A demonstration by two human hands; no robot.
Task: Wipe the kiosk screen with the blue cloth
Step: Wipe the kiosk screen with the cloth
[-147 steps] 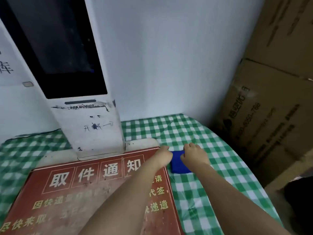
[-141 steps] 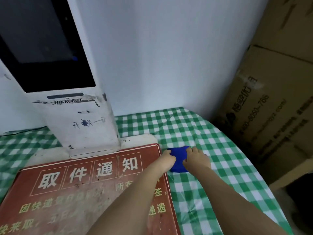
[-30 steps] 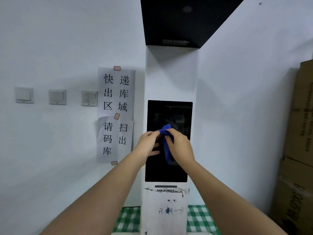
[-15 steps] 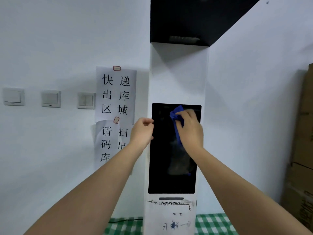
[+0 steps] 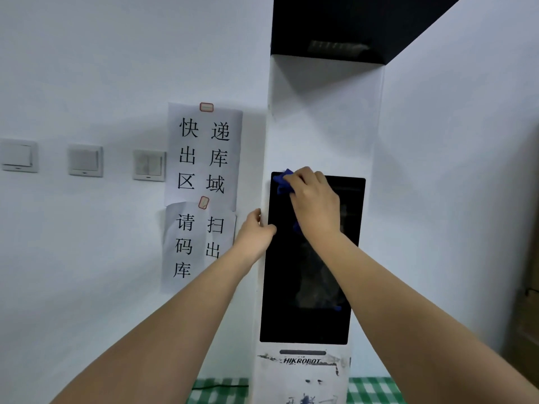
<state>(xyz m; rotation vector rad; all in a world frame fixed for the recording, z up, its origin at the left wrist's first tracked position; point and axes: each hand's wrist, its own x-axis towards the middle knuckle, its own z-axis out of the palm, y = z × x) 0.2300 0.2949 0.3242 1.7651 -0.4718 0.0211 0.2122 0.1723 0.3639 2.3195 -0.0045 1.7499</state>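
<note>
A tall white kiosk (image 5: pixel 323 118) stands against the wall, with a dark upright screen (image 5: pixel 294 287) in its front. My right hand (image 5: pixel 313 201) presses the blue cloth (image 5: pixel 282 179) flat against the screen's top left corner; most of the cloth is hidden under my palm. My left hand (image 5: pixel 253 233) grips the kiosk's left edge beside the screen, thumb on the front and fingers around the side.
Two paper notices (image 5: pixel 204 153) with black characters hang on the wall left of the kiosk, beside three light switches (image 5: pixel 84 160). A green checked tablecloth (image 5: pixel 370 389) shows at the bottom. A black overhang (image 5: pixel 350 24) tops the kiosk.
My right hand has slid the cloth left to the screen's top left corner. My left hand has closed onto the kiosk's left edge. Earlier both hands picked the cloth up off the table.
</note>
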